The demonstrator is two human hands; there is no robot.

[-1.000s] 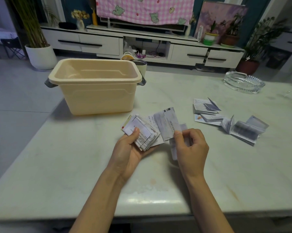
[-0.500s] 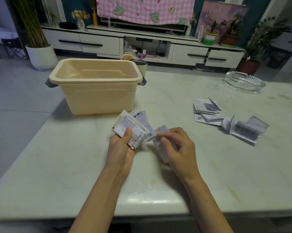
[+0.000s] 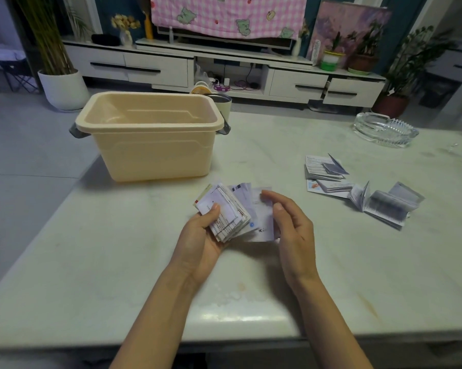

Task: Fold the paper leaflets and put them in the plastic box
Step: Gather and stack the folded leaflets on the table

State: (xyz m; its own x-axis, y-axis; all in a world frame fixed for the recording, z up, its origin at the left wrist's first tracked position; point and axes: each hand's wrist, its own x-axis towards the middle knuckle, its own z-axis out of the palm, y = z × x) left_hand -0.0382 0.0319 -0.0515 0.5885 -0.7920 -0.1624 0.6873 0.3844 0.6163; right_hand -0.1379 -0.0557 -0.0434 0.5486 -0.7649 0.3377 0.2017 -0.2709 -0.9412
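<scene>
The pale surface (image 3: 118, 262) carries the plastic box (image 3: 155, 153) at upper left and loose leaflets (image 3: 384, 206) at right. At centre your left hand (image 3: 197, 235) grips a folded stack (image 3: 224, 211), thumb on top. Your right hand (image 3: 291, 225) curves half-open against a protruding leaflet (image 3: 261, 222); I cannot tell whether it pinches. The paper looks light and slippery, so clamp the stack across its folded edges

The plastic box (image 3: 150, 153) hides most of the cup (image 3: 223, 105) behind it.
</scene>
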